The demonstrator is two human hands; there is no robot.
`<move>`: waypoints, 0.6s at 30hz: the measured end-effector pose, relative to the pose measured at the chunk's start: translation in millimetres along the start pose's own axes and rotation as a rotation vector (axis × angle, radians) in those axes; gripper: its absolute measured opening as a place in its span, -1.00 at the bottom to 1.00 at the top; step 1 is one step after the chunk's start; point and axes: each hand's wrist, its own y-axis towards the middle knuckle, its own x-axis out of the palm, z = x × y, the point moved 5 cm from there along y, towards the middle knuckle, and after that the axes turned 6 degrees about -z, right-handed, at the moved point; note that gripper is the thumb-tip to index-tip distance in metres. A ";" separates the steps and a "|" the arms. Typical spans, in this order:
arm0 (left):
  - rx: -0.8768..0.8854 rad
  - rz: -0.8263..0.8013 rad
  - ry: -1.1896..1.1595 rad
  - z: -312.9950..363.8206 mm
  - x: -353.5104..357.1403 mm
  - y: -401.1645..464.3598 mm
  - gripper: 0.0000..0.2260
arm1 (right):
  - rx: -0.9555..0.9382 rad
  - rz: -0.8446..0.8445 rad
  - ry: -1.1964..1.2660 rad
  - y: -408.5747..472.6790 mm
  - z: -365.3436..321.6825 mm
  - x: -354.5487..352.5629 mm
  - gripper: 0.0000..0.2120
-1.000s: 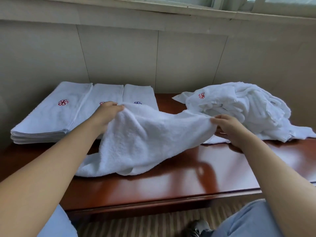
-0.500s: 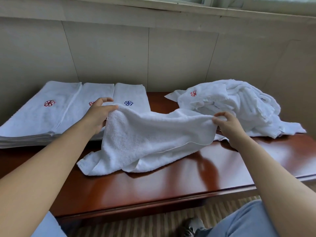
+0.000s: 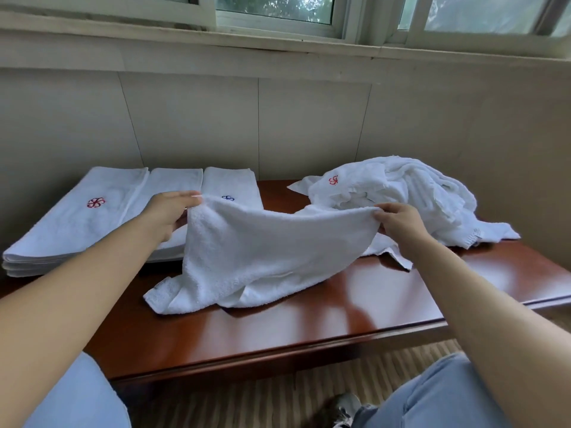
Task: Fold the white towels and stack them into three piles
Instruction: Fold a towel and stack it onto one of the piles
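Left hand (image 3: 168, 211) and right hand (image 3: 401, 222) pinch the towel (image 3: 262, 254) top edge, spreading it; next, lay it flat between them for folding.

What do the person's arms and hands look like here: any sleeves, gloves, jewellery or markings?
Both forearms are bare up to the frame edge, with no sleeve showing. The left hand and right hand are ungloved, and no watch, bracelet or marking is visible on either wrist. The left hand's fingernails look longish and pale. A ring cannot be made out. Light blue jeans cover the legs below.
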 end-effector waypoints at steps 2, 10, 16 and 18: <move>0.078 0.014 -0.031 33.0 -2.8 -15.3 -0.89 | -0.068 0.049 -0.008 -4.0 -35.3 -14.2 -0.80; 0.311 0.045 -0.223 161.3 -24.1 -87.9 -0.83 | -0.349 0.147 0.031 -40.9 -191.5 -59.3 -0.78; 0.376 0.056 -0.204 199.6 -48.9 -121.0 -0.80 | -0.423 0.135 0.021 -61.0 -231.5 -62.3 -0.77; 0.366 0.053 -0.184 200.5 -55.4 -127.0 -0.80 | -0.415 0.118 0.004 -63.3 -232.0 -56.7 -0.78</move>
